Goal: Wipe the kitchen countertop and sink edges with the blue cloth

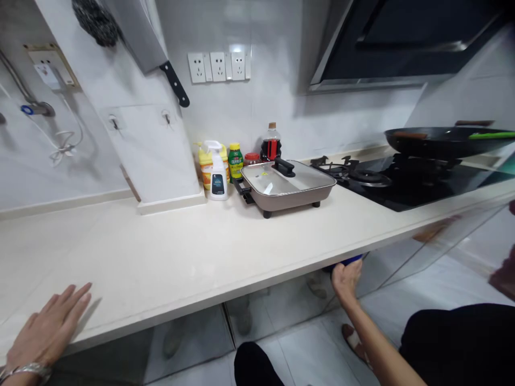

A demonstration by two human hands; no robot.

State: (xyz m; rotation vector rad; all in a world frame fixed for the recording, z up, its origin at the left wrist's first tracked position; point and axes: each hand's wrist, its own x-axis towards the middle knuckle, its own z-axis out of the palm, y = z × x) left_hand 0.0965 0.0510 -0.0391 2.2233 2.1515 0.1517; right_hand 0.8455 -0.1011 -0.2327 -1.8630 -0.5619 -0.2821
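My left hand, with a metal band at the wrist, rests palm down on the pale countertop near its front edge. Its fingers are stretched out and hold nothing. On the right, my right hand is closed at the underside of the counter's front edge, around a blue thing. Only a strip of that blue thing shows, so its kind is unclear. Further back on the counter stands a brown electric pan with a glass lid, apart from both hands.
A white spray bottle, a green bottle and a dark sauce bottle stand behind the pan. A cleaver hangs on the wall. Right are a gas hob, a wok and a person's dark clothing.
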